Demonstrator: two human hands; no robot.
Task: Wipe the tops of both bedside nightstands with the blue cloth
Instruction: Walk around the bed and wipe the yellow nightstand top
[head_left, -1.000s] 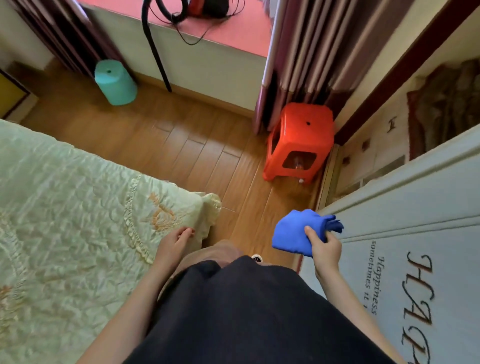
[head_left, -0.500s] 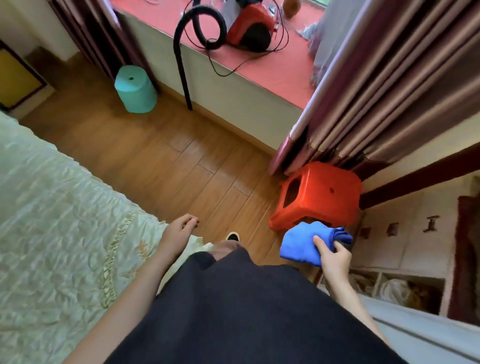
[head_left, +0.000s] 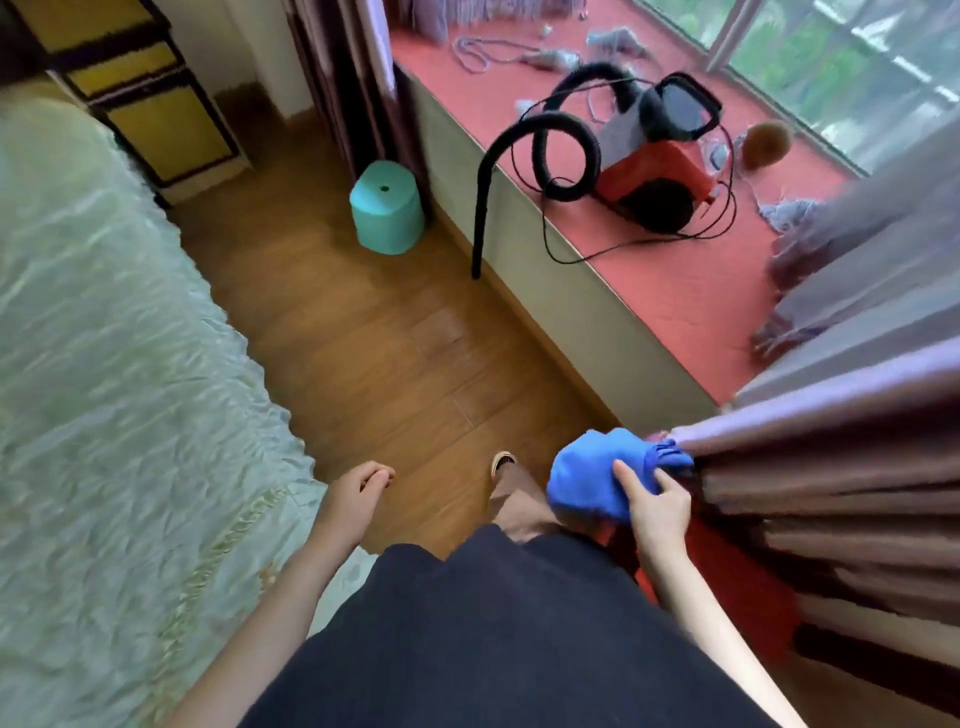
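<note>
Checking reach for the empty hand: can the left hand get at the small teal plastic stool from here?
Probably not. The left hand hangs empty by the quilted bed, while the teal plastic stool stands far across bare wooden floor. Nothing blocks the way; walking closer would be needed.

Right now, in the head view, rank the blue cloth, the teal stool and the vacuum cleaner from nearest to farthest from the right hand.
1. blue cloth: gripped in the right hand.
2. vacuum cleaner: ahead on the red ledge.
3. teal stool: far ahead-left on the floor.

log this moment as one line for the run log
right hand: gripping blue cloth | left hand: empty, loosely curled beside bed | nightstand: not in view | wiping: not underway
</note>
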